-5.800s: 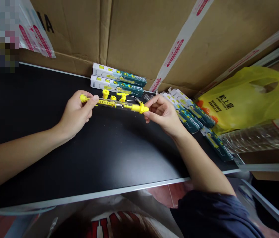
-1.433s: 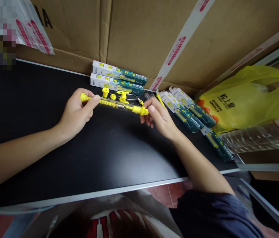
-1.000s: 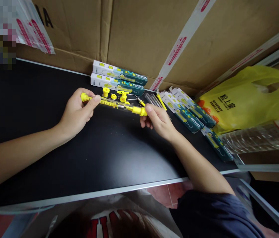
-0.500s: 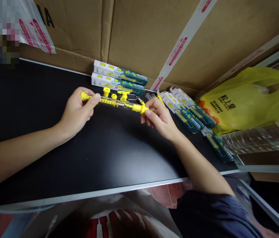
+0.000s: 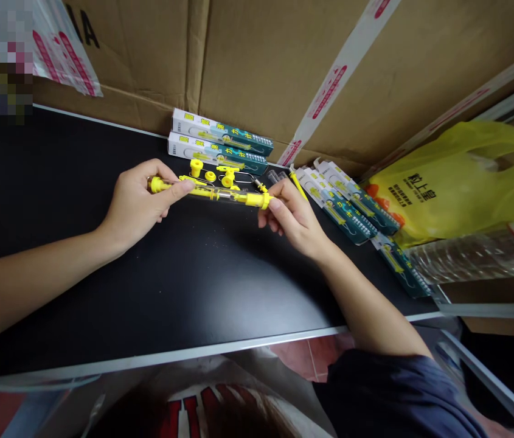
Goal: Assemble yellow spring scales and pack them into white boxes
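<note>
I hold a clear tube with yellow end caps [image 5: 213,193] level above a black table [image 5: 184,286]. My left hand [image 5: 140,201] is closed on the tube's left end, thumb and forefinger pinching near the yellow cap. My right hand [image 5: 291,216] pinches the yellow cap at the right end. Just behind the tube lie small yellow plastic parts [image 5: 213,175] and a thin wire hook [image 5: 247,178].
Two boxed packs [image 5: 220,143] lie against a cardboard wall [image 5: 261,67] at the back. Several more packs [image 5: 352,210] fan out to the right beside a yellow plastic bag [image 5: 457,182] and a clear wrapper [image 5: 475,255]. The table's front edge [image 5: 193,356] runs near my body.
My left thumb and forefinger have slid a little rightward along the tube. My right hand has kept working at the right cap and shifted slightly. The tube stays level in the same spot.
</note>
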A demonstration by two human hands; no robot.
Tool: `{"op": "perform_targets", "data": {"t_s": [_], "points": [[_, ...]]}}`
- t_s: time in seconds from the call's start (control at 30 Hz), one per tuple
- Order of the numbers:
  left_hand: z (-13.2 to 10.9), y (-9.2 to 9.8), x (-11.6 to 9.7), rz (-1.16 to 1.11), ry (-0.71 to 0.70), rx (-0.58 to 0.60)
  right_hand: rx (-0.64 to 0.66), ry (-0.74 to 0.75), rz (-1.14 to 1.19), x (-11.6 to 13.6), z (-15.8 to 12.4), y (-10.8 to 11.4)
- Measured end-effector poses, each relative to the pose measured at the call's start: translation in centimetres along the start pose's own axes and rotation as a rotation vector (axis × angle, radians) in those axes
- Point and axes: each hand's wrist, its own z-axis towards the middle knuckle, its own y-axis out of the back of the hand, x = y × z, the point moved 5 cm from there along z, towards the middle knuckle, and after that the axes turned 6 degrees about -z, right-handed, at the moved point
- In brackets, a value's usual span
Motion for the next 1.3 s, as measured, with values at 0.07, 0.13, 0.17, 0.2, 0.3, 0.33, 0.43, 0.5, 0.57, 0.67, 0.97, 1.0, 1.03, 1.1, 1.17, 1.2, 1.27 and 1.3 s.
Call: {"op": "perform_targets", "data": {"t_s": [0.07,0.13,0.17,0.2,0.3,0.33,0.43,0.5,0.57,0.67,0.97,1.0,1.03,1.1,1.17,1.2,1.27,1.3], "points": [[-0.1,-0.2,0.0,-0.033,0.022,0.025,0.004,-0.003,0.009,0.0,0.0,0.0],[-0.1,-0.4,0.1,-0.062,0.043,0.050,0.015,0.001,0.015,0.0,0.0,-0.1],[-0.2,-0.5,0.1,-0.068,0.049,0.062,0.019,0.003,0.018,0.0,0.0,-0.2],[-0.2,-0.6,0.1,-0.070,0.047,0.068,0.020,0.004,0.020,-0.1,-0.1,-0.2],[-0.2,-0.6,0.1,-0.034,0.011,0.063,0.012,0.010,0.014,-0.1,-0.1,-0.2],[-0.2,-0.6,0.1,-0.023,-0.001,0.058,0.012,0.010,0.013,-0.1,-0.1,-0.3],[-0.2,-0.5,0.2,-0.039,-0.016,0.032,0.029,-0.001,0.014,-0.2,-0.1,-0.5],[-0.1,-0.5,0.3,-0.095,-0.007,0.012,0.041,-0.016,0.019,-0.4,-0.1,-0.8],[-0.2,-0.5,0.3,-0.163,0.012,-0.013,0.054,-0.026,0.030,-0.4,-0.1,-1.2],[-0.3,-0.6,0.2,-0.247,0.064,-0.055,0.053,-0.040,0.047,-0.4,-0.2,-1.4],[-0.7,-0.6,-0.2,-0.328,0.083,-0.138,0.027,-0.140,0.223,-1.3,0.2,-1.7],[-0.7,-0.6,-0.2,-0.329,0.075,-0.137,0.021,-0.151,0.237,-1.4,0.3,-1.7],[-0.7,-0.5,-0.2,-0.327,0.075,-0.134,0.014,-0.161,0.249,-1.4,0.3,-1.7],[-0.6,-0.4,-0.2,-0.315,0.086,-0.133,0.000,-0.183,0.270,-1.5,0.4,-1.6],[-0.6,-0.3,-0.2,-0.291,0.082,-0.131,-0.015,-0.203,0.288,-1.6,0.5,-1.4],[-0.5,-0.3,-0.3,-0.279,0.072,-0.124,-0.022,-0.214,0.291,-1.7,0.6,-1.4],[-0.5,-0.3,-0.3,-0.268,0.055,-0.125,-0.034,-0.235,0.286,-1.8,0.7,-1.2],[-0.5,-0.2,-0.2,-0.271,0.054,-0.130,-0.039,-0.242,0.280,-1.8,0.7,-1.2]]}}
